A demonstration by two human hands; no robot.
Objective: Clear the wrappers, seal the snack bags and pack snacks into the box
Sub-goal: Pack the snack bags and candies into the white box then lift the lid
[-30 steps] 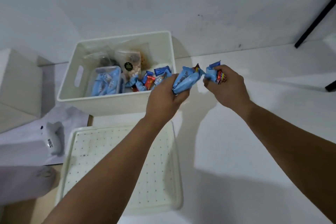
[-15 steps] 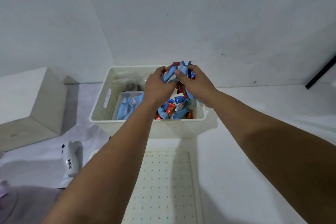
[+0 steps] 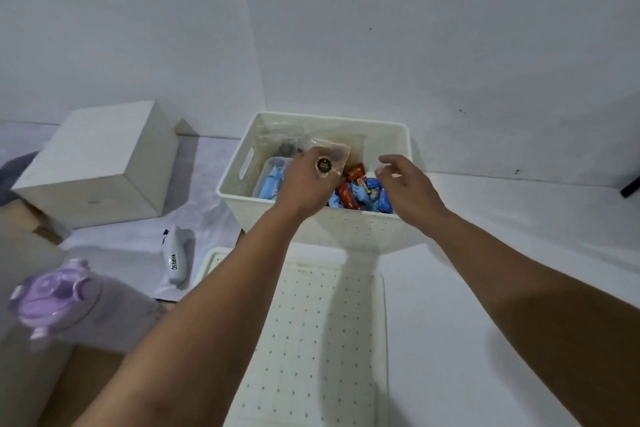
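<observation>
my left hand [image 3: 304, 180] pinches a clear bag [image 3: 329, 158] upright over the box [image 3: 346, 229]. my right hand [image 3: 405, 180] hangs open, empty, beside it above the candies [image 3: 367, 192]. the lid [image 3: 311, 340] lies directly below both wrists.

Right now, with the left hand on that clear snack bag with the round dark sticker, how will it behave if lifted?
The clear snack bag is thin crinkled film, so it will probably flop and sag. It looks light for its size. Glossy plastic may slip through the left hand, so a pinch near the top seems safer.
</observation>
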